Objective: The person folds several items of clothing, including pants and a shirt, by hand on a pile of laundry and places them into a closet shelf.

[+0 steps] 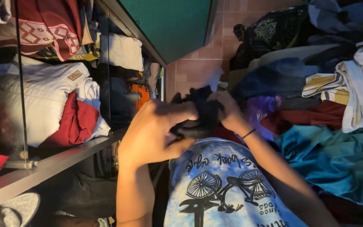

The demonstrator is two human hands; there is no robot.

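Both my hands grip one small black cloth item (198, 115) in front of my chest. My left hand (154, 132) closes on its near side and my right hand (227, 110), with a dark band at the wrist, holds its far side. The cloth is bunched and partly hidden by my fingers, and it is slightly blurred. Below the hands lies a blue tie-dye shirt (223, 185) with a black bicycle print.
A wardrobe shelf (47, 166) at the left holds folded white (47, 96) and red clothes (78, 122). A green door panel (169, 25) hangs above. At the right rises a heap of loose clothes with a teal garment (341, 159) and striped fabric (324, 86).
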